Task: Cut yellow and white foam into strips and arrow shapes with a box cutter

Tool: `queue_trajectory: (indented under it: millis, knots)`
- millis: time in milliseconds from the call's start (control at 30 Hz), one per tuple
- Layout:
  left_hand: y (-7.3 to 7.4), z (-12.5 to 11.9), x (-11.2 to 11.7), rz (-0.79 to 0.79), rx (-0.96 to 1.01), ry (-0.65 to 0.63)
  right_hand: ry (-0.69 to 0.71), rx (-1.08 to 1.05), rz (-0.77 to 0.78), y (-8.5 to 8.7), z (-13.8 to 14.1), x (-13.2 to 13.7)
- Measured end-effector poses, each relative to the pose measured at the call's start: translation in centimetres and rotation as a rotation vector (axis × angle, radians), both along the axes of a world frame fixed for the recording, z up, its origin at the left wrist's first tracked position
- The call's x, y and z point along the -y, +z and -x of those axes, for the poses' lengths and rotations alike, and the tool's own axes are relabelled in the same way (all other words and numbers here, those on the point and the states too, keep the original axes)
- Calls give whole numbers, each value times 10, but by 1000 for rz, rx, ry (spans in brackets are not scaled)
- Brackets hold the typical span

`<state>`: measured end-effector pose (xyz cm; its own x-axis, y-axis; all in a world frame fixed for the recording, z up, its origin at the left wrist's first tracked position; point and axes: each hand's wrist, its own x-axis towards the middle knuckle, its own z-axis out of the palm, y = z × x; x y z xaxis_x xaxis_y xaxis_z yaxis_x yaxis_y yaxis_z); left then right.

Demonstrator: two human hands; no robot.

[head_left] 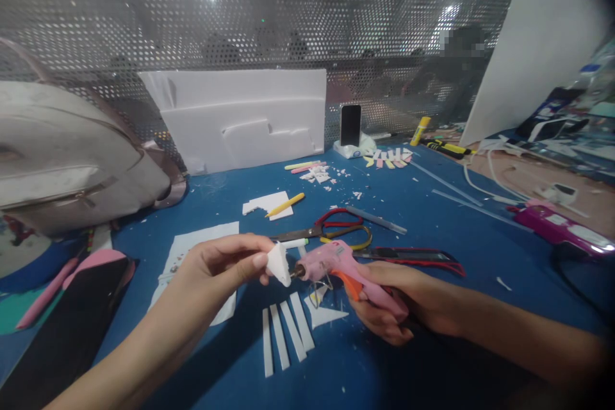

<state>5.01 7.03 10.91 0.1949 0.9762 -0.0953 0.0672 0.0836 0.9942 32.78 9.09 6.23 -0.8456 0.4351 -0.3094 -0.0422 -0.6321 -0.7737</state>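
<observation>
My left hand (230, 269) pinches a small white foam piece (277, 264) between thumb and fingers. A pink glue gun (331, 259) with an orange trigger is wrapped in my right hand (398, 298). Its metal nozzle points left and sits right by the foam piece; whether they touch I cannot tell. Below them on the blue table (230, 375) lie several white foam strips (288, 333) and a pointed white offcut (327, 315). Scissors (307, 234) with red and yellow handles lie just behind the glue gun, beside a red-edged cutter (413, 255).
A yellow pen (286, 205) rests on a white scrap. Foam crumbs (318, 173) lie farther back. White foam boards (245, 118) lean behind, near a propped phone (350, 125). A backpack (77, 154) stands left. Clear glue sticks (446, 182) and a purple power strip (567, 227) are right.
</observation>
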Motion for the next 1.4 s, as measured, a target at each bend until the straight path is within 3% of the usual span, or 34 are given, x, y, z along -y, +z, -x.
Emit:
queue_trajectory:
  millis: [567, 867, 1067, 1167, 1400]
  knots:
    - [-1, 5, 1, 0, -34, 75, -115, -67, 31, -3, 0, -1]
    - [-17, 14, -5, -49, 4, 102, -208, -12, -67, 3, 2, -4]
    - [-19, 15, -12, -70, 18, 65, -207, -20, -100, 3, 1, -1]
    - [-18, 14, -12, -64, 25, 61, -240, 22, -187, 5, 3, 0]
    - [-10, 6, -4, 3, 54, 64, -368, 164, -586, 5, -3, 2]
